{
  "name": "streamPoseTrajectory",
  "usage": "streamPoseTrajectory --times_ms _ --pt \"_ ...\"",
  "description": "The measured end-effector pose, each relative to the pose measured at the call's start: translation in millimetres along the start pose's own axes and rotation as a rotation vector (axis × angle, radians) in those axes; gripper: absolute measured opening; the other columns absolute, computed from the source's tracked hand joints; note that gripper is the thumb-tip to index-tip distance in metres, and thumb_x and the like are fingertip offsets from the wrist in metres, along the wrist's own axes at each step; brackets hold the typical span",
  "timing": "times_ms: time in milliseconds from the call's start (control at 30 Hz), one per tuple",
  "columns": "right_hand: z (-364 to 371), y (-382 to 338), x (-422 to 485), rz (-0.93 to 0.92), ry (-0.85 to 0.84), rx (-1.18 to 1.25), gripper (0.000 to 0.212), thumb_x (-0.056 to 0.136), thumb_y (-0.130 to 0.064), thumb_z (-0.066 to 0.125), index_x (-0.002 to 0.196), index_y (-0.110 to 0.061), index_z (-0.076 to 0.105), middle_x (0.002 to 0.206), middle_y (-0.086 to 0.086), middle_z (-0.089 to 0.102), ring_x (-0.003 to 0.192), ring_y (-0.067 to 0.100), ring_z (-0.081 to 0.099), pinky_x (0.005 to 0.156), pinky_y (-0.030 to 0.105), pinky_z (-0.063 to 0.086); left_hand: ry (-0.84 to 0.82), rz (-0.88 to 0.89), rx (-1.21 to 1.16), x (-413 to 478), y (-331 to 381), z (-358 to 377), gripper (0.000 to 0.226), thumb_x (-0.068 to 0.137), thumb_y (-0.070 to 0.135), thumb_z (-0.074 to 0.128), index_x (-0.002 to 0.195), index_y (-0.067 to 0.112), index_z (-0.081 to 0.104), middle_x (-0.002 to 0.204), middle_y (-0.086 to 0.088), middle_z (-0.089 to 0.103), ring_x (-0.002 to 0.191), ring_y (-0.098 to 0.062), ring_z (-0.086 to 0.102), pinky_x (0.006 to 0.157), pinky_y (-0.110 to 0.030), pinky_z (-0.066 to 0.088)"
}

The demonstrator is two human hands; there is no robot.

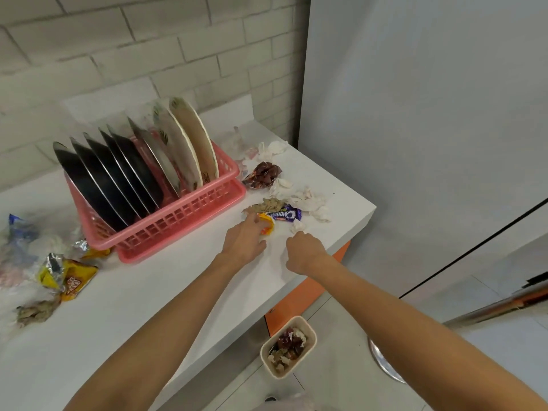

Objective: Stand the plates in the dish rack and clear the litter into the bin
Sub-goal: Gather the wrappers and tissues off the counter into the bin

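A pink dish rack (pixel 178 222) on the white counter (pixel 148 307) holds several dark steel plates (pixel 112 179) and floral white plates (pixel 181 149), all standing. My left hand (pixel 244 238) reaches over a yellow wrapper (pixel 267 226) and its fingers curl onto it. My right hand (pixel 304 252) is curled beside it, its fingertips at a white paper scrap (pixel 297 226). Just beyond lie a purple wrapper (pixel 286 215), a brown crumpled piece (pixel 268 205), a dark red wrapper (pixel 262 175) and more white scraps (pixel 308 200). The beige bin (pixel 308 325) stands on the floor below, with litter inside.
More litter lies left of the rack: a yellow snack packet (pixel 71 280), clear plastic bags (pixel 17 241) and a brown wad (pixel 35 312). The counter ends at a corner on the right above an orange cabinet front (pixel 299 292). A round metal base (pixel 382 363) sits on the floor.
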State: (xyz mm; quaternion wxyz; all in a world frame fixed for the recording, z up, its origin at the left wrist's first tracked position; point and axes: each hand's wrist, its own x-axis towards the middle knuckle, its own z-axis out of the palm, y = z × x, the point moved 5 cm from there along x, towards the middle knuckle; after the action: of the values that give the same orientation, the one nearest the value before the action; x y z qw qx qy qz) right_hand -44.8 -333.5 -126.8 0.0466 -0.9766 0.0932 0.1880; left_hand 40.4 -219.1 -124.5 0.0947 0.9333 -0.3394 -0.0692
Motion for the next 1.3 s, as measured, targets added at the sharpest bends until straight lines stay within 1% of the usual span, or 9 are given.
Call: streamPoseTrajectory --times_ms 167,267,400,467,567,667,733,1033,1300 --pt "1 12 1 0.034 0.015 0.118 0.032 0.087 -0.019 0.053 0.116 -0.007 0.056 0.118 0.014 0.053 0.103 0.032 0.055 0.073 0.033 0.043 0.058 0.043 -0.098 -4 -10 4 0.03 0.085 0.012 0.061 0.113 0.025 0.063 0.114 0.004 0.053 0.097 -0.024 0.06 0.07 -0.033 0.048" --pt "0 33 0 0.086 0.02 0.286 0.045 0.088 -0.02 0.054 0.133 -0.014 0.051 0.126 0.013 0.051 0.109 0.033 0.055 0.079 0.033 0.045 0.065 0.078 -0.159 -12 -15 0 0.017 0.087 0.022 0.066 0.104 0.026 0.067 0.1 0.006 0.059 0.093 -0.02 0.061 0.07 -0.03 0.044" --pt "-8 53 3 0.162 0.184 0.384 0.041 0.088 -0.019 0.056 0.128 -0.013 0.051 0.116 0.013 0.056 0.098 0.032 0.058 0.074 0.033 0.046 0.063 0.104 -0.197 -25 -18 -4 0.012 0.084 0.04 0.066 0.09 0.03 0.07 0.091 0.012 0.06 0.087 -0.011 0.059 0.065 -0.026 0.038" --pt "-10 47 7 0.149 0.246 0.352 0.042 0.089 -0.02 0.057 0.129 -0.011 0.048 0.115 0.012 0.054 0.094 0.033 0.058 0.073 0.035 0.047 0.076 0.098 -0.205 -30 -18 -4 0.016 0.083 0.043 0.066 0.09 0.03 0.069 0.092 0.014 0.057 0.087 -0.009 0.057 0.065 -0.026 0.036" --pt "-9 34 15 0.112 0.272 0.294 0.048 0.09 -0.021 0.056 0.135 -0.011 0.042 0.124 0.012 0.045 0.09 0.035 0.06 0.07 0.039 0.05 0.138 0.121 -0.227 -33 -16 -4 0.033 0.08 0.039 0.069 0.111 0.03 0.064 0.113 0.013 0.051 0.105 -0.008 0.048 0.068 -0.027 0.042" --pt "-5 27 20 0.105 0.255 0.255 0.044 0.091 -0.02 0.053 0.133 -0.012 0.043 0.124 0.013 0.042 0.09 0.036 0.059 0.069 0.04 0.05 0.024 0.185 -0.183 -34 -7 9 0.055 0.079 0.037 0.072 0.131 0.031 0.053 0.138 0.009 0.04 0.122 -0.013 0.038 0.079 -0.032 0.049" --pt "0 24 21 0.104 0.232 0.232 0.039 0.093 -0.022 0.052 0.13 -0.011 0.046 0.123 0.013 0.043 0.091 0.036 0.058 0.068 0.04 0.049 -0.061 0.199 -0.162 -38 -2 23 0.052 0.082 0.032 0.07 0.132 0.03 0.054 0.143 0.007 0.038 0.125 -0.016 0.038 0.084 -0.03 0.048" --pt "21 22 7 -0.015 0.19 0.258 0.022 0.093 -0.011 0.049 0.114 -0.006 0.051 0.114 0.012 0.044 0.077 0.033 0.056 0.07 0.044 0.05 0.018 0.178 -0.318 -51 3 47 0.021 0.089 0.011 0.064 0.108 0.02 0.066 0.123 0.003 0.054 0.111 -0.017 0.048 0.093 -0.03 0.046" --pt "34 22 -32 -0.186 0.171 0.355 0.025 0.092 -0.016 0.053 0.117 -0.012 0.053 0.113 0.005 0.046 0.083 0.026 0.055 0.076 0.041 0.047 -0.002 0.008 -0.627 -69 22 48 0.03 0.08 0.01 0.069 0.106 0.023 0.063 0.113 0.009 0.055 0.103 -0.009 0.056 0.09 -0.028 0.052"
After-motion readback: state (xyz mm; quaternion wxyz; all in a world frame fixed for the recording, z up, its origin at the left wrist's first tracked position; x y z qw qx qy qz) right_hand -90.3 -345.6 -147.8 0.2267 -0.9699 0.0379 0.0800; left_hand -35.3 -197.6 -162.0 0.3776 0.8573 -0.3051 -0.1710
